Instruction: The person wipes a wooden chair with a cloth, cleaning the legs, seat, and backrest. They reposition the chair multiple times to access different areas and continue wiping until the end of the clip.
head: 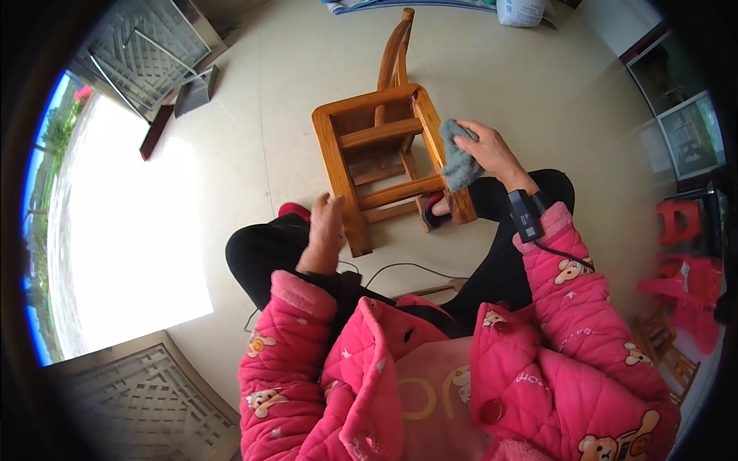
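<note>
A wooden chair (340,167) stands tipped in front of me, its legs and crossbars towards me and its curved back post (394,55) pointing away. My right hand (490,147) grips a bunched grey cloth (459,158), which lies against the chair's right side rail. On the other side, my left hand (326,227) is beside the lower end of the left leg, slightly blurred. Whether its fingers touch or grip the wood is hidden by the angle. Under the right part of the frame shows my shoe (433,212).
A broom (155,133) and a metal dustpan (197,91) stand by the lattice door at upper left. Bright daylight enters through the doorway on the left. Red plastic stools (686,276) are at far right. A thin cable (403,265) runs between my knees.
</note>
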Tool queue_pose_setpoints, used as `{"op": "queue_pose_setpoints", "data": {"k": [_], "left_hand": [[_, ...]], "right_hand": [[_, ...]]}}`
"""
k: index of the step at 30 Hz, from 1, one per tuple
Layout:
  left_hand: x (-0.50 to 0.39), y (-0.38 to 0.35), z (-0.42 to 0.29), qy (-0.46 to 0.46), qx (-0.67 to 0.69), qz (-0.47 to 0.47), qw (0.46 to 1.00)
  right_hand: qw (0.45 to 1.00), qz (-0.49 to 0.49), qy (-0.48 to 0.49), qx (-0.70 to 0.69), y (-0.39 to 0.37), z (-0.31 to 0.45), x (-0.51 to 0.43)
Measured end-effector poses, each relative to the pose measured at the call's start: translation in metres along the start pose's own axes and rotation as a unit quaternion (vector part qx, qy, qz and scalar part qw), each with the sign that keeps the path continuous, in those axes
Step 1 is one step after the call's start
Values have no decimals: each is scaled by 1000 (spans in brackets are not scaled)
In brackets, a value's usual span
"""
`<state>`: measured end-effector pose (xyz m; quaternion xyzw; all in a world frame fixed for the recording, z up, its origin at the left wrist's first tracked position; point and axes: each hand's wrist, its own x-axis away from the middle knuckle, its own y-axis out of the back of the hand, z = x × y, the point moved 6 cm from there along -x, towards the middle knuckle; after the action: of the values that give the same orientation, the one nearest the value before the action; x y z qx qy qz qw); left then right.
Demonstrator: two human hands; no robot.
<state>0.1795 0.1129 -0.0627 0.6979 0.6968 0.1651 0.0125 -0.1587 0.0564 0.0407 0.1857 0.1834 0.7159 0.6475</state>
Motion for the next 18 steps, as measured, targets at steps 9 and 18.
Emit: {"op": "queue_pose_setpoints", "data": {"k": [9, 18], "left_hand": [[-11, -18, 24, 197, 219, -68, 953], [-59, -33, 84, 139, 85, -102, 981]], "right_hand": [[964, 55, 138, 222, -183, 42, 14], [913, 14, 300, 275, -218, 28, 39]]}}
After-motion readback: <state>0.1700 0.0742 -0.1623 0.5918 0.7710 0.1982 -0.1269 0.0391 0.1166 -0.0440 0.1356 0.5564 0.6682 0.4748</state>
